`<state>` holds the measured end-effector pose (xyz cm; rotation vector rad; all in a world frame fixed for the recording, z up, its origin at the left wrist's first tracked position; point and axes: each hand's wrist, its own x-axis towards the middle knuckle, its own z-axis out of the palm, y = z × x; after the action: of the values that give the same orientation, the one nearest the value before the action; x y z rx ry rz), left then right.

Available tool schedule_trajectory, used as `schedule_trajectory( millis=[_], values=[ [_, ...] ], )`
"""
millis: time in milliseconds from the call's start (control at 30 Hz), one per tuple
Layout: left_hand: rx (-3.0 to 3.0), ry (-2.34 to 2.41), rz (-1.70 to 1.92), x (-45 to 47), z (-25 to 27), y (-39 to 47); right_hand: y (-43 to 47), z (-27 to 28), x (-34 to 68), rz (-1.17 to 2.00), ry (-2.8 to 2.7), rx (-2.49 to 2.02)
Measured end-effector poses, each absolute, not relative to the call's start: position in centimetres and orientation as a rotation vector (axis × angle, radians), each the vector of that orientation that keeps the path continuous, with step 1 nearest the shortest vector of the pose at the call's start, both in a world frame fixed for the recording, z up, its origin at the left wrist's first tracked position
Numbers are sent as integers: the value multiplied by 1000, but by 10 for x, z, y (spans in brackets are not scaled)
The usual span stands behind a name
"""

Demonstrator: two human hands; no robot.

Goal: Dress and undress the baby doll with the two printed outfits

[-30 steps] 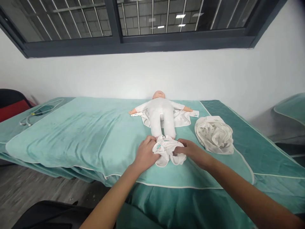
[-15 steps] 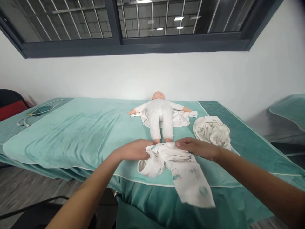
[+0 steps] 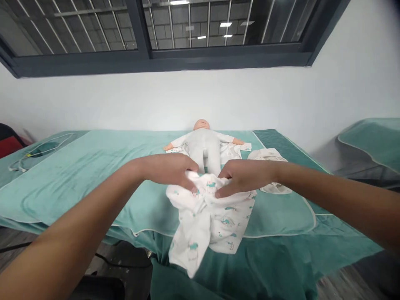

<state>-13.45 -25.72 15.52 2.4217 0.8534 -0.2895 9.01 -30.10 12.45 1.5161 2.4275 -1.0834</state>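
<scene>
My left hand and my right hand both pinch the waist of small white baby pants with a green print. The two legs hang down over the near edge of the bed. Just beyond them a baby doll in a white body suit lies on its back, arms spread, head toward the wall. Its feet are hidden behind my hands and the pants. Under the doll a white printed baby shirt is spread out, one sleeve reaching past each hand.
A bundled white cloth lies right of the doll, partly behind my right forearm. Light green sheeting covers the bed. A white cord rests at the far left. Behind are a white wall and a barred window.
The pants have been lifted and turned, and their legs now hang down together. Both hands have moved up and gripped the waist. The view has shifted slightly right.
</scene>
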Motion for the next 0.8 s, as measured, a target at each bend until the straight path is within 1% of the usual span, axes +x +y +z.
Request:
schedule_trajectory(
  millis=[67, 100, 233, 300, 367, 433, 567, 600, 733, 800],
  values=[
    [2394, 857, -48, -132, 153, -256, -303, 132, 91, -1123, 2495, 1598],
    [2338, 837, 61, -132, 151, -256, -304, 135, 91, -1215, 2533, 1624],
    [1992, 700, 339, -129, 148, -256, -307, 148, 94, -1783, 2677, 1576],
    [1857, 598, 376, -127, 149, -257, -308, 152, 95, -1963, 2729, 1556],
    [1773, 512, 388, -125, 151, -257, -307, 154, 95, -2014, 2781, 1584],
    [1731, 484, 392, -122, 153, -258, -306, 154, 95, -1997, 2802, 1677],
    [1804, 563, 467, -118, 157, -263, -304, 151, 94, -1926, 2707, 1894],
    [1851, 592, 504, -117, 159, -266, -304, 150, 93, -1973, 2670, 1872],
    [2098, 670, 638, -116, 164, -278, -303, 148, 89, -2359, 2538, 1571],
    [2203, 670, 669, -116, 166, -285, -304, 149, 88, -2409, 2482, 1480]
  ],
)
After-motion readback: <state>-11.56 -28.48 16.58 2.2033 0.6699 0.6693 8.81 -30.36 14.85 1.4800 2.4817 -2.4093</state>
